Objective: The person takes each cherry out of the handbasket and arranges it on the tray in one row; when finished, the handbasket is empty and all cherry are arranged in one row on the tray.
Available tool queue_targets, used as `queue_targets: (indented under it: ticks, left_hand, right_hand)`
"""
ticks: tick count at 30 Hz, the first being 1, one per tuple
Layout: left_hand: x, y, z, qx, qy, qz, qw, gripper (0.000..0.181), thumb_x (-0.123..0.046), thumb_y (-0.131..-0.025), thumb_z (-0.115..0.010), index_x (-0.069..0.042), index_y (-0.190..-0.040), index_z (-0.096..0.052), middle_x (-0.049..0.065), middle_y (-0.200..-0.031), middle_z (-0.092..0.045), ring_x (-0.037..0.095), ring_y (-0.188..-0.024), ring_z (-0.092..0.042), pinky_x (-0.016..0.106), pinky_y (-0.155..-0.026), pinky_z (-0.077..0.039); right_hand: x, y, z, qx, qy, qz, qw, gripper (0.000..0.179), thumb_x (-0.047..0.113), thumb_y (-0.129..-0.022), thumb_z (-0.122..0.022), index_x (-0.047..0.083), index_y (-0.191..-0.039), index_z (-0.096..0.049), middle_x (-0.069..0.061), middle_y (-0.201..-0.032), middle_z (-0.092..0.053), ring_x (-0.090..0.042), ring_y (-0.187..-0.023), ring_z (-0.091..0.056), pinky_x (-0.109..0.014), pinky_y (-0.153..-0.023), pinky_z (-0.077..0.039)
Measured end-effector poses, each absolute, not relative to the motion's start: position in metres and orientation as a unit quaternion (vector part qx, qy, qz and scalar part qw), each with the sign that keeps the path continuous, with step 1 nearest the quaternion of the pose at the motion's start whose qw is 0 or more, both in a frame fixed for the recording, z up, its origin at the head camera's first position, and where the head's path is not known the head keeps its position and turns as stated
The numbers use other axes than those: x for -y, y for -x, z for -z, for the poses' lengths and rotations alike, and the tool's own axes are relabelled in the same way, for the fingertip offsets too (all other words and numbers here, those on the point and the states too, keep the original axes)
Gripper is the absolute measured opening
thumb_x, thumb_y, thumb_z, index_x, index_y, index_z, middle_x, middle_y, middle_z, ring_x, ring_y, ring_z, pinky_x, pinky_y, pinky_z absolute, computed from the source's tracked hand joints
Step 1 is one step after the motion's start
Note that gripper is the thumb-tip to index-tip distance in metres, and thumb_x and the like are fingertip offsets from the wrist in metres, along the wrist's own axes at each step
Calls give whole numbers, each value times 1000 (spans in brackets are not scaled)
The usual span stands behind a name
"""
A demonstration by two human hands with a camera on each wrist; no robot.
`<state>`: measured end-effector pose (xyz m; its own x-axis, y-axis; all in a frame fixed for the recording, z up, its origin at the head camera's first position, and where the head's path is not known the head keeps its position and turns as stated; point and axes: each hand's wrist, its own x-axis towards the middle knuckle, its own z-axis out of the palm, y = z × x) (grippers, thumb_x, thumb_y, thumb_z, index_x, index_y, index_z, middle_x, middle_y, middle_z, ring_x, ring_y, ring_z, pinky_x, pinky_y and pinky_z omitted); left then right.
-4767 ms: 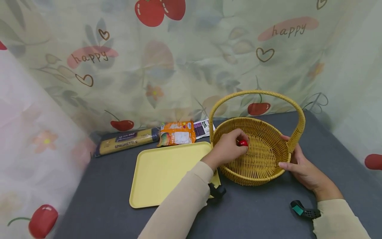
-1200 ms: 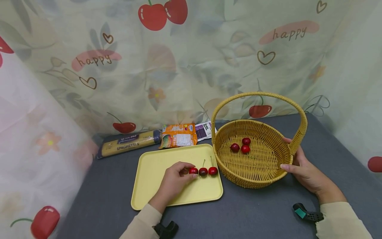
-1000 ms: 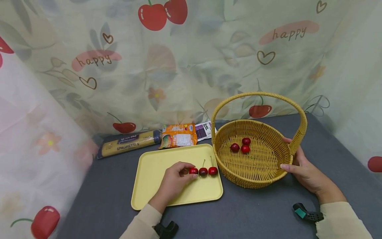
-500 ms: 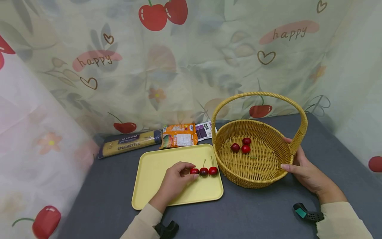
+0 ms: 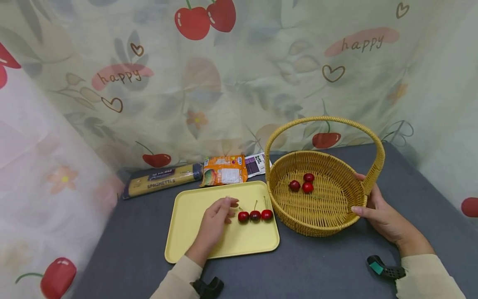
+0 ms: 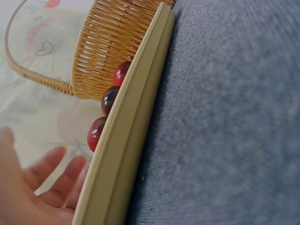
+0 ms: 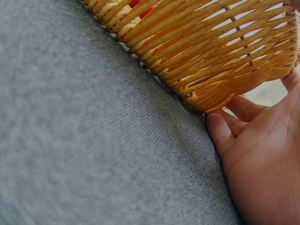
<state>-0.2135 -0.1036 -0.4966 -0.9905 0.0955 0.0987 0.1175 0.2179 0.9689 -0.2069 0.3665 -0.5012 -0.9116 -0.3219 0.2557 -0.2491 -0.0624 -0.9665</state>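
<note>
Three dark red cherries with stems stand in a row on the yellow tray (image 5: 201,245); the leftmost cherry (image 5: 243,216) is closest to my left hand (image 5: 213,224). That hand hovers over the tray with loose fingers, apart from the cherry and holding nothing. To the right, my right hand (image 5: 388,224) grips the side of the wicker basket (image 5: 317,226), thumb on the rim, the other fingers along the outer wall. Inside the basket lie three more cherries, one of them a bright red cherry (image 5: 308,187). In the right wrist view, fingers (image 7: 220,129) touch the basket's lower wall.
Behind the tray lie a spaghetti pack (image 5: 164,181), an orange snack bag (image 5: 224,170) and a white and purple packet (image 5: 256,164). The basket's tall handle (image 5: 325,119) arches over its opening. A patterned cloth (image 5: 239,83) hangs behind the grey table (image 5: 298,270).
Earlier my left hand held a cherry over the basket, then pinched the leftmost cherry on the tray. Now it has let go and drawn slightly left. My right hand stays on the basket.
</note>
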Motion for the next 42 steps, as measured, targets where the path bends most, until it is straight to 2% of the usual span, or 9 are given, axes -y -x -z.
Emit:
queue_targets:
  ticks: [3, 9, 12, 19, 26, 30, 34, 38, 42]
  left_hand:
    - [103, 214, 493, 770, 70, 634, 13, 60, -51, -118, -39, -3, -136, -72, 12, -129, -72, 32, -107, -66, 38, -83, -58]
    - [100, 212, 481, 757, 91, 646, 32, 62, -49, -120, -33, -1, -141, -67, 13, -132, -70, 36, -112, -65, 48, -87, -57]
    - [94, 208, 470, 754, 114, 646, 35, 61, -47, -121, -31, -2, -143, -66, 12, -132, -69, 35, -112, -64, 49, -89, -56]
    - [66, 204, 437, 725, 193, 661, 14, 60, -42, -121, -27, -2, -149, -61, 13, -136, -68, 36, -116, -64, 44, -89, -57]
    - [37, 215, 410, 689, 266, 675, -8, 73, -56, -118, -25, 0, -152, -57, 17, -140, -65, 42, -120, -62, 50, -89, -58]
    - [21, 224, 403, 690, 277, 668, -21, 78, -65, -115, -25, -4, -152, -58, 15, -140, -65, 35, -120, -63, 54, -90, -58]
    - [6, 234, 399, 699, 280, 657, -36, 77, -65, -115, -24, -8, -153, -59, 12, -141, -66, 28, -119, -65, 53, -91, -59]
    - [-8, 244, 400, 702, 273, 655, -64, 73, -63, -116, -22, -12, -153, -59, 10, -142, -65, 29, -121, -65, 52, -93, -59]
    - [-21, 255, 403, 708, 260, 650, -86, 72, -61, -117, -21, -13, -153, -60, 10, -143, -65, 28, -120, -66, 47, -91, -60]
  right_hand:
    - [-367, 206, 503, -684, 206, 699, 26, 89, -13, -102, -55, 23, -170, -11, -19, -171, -1, -13, -147, -30, -18, -105, -34]
    - [-367, 205, 503, -681, 205, 703, 25, 89, -14, -102, -55, 22, -170, -12, -18, -172, -1, -13, -147, -32, -18, -105, -34]
    - [-366, 204, 503, -682, 204, 702, 26, 89, -14, -102, -55, 22, -171, -11, -18, -171, -1, -13, -146, -34, -18, -105, -35]
    - [-366, 205, 502, -683, 205, 700, 28, 90, -14, -103, -55, 22, -172, -9, -20, -170, -1, -12, -146, -37, -17, -105, -36]
    - [-366, 205, 501, -689, 198, 696, 30, 91, -13, -103, -56, 24, -172, -10, -20, -171, -1, -12, -147, -33, -17, -104, -36]
    - [-366, 205, 500, -693, 194, 693, 31, 91, -12, -103, -57, 24, -172, -10, -20, -171, -1, -13, -147, -31, -17, -104, -36]
    - [-366, 205, 499, -695, 192, 692, 32, 91, -11, -103, -57, 24, -172, -9, -21, -169, -3, -14, -146, -33, -17, -103, -37]
    - [-366, 205, 498, -696, 192, 691, 32, 91, -11, -103, -57, 24, -172, -9, -22, -169, -3, -14, -146, -33, -17, -103, -37]
    - [-366, 206, 498, -697, 191, 690, 32, 92, -10, -103, -58, 24, -172, -8, -21, -169, -3, -14, -145, -33, -16, -103, -36]
